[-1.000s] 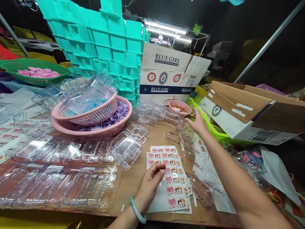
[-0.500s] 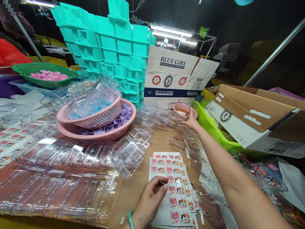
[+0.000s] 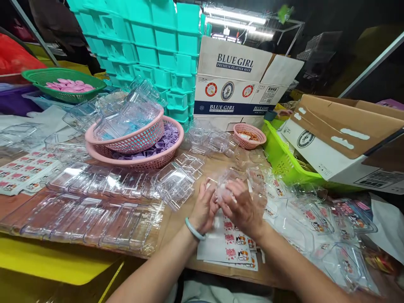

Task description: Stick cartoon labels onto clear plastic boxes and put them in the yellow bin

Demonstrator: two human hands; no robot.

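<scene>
Over the sticker sheets (image 3: 211, 246), my left hand (image 3: 205, 208) and my right hand (image 3: 243, 207) come together around a clear plastic piece (image 3: 223, 191). Fingers of both hands are closed on it; its exact shape is blurred and partly covered. A pale green bangle circles my left wrist. The sheets carry printed cats and dogs with pink lettering, and my hands hide their upper part. Just left of my hands lie clear plastic pieces with compartments (image 3: 175, 185).
Rows of clear plastic cases (image 3: 104, 219) cover the left. Pink baskets (image 3: 135, 162) hold purple and blue pieces. A small pink basket (image 3: 249, 143) stands by a beer carton (image 3: 233, 92) and a lime-green crate (image 3: 284, 162). Clear cases with stickers (image 3: 318, 216) lie at right.
My right hand has come back from the small pink basket to meet my left hand. Both hands now grip a clear plastic piece above the sheets. The view has tilted downward.
</scene>
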